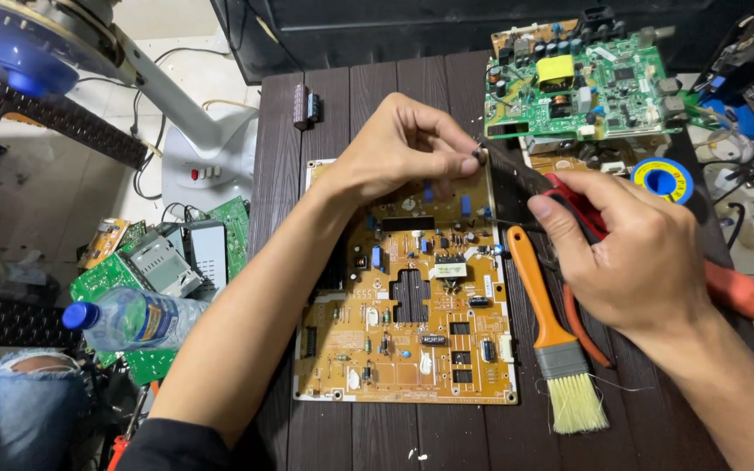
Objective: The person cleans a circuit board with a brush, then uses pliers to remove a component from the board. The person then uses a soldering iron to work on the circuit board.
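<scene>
A tan circuit board (412,349) lies flat on the dark slatted table (281,174). Above its far edge my left hand (399,144) pinches a small dark component (480,155) between thumb and forefinger. My right hand (634,253) grips a pair of pliers with red handles (569,196); their black jaws (508,170) reach up to the small component. The pliers' lower handles are hidden under my palm.
An orange-handled brush (547,331) lies right of the board. A green circuit board (582,87) and a solder spool (663,179) sit at the far right. A small black part (305,106) rests at the far left. A water bottle (128,318), boards and a fan base (207,166) lie on the floor.
</scene>
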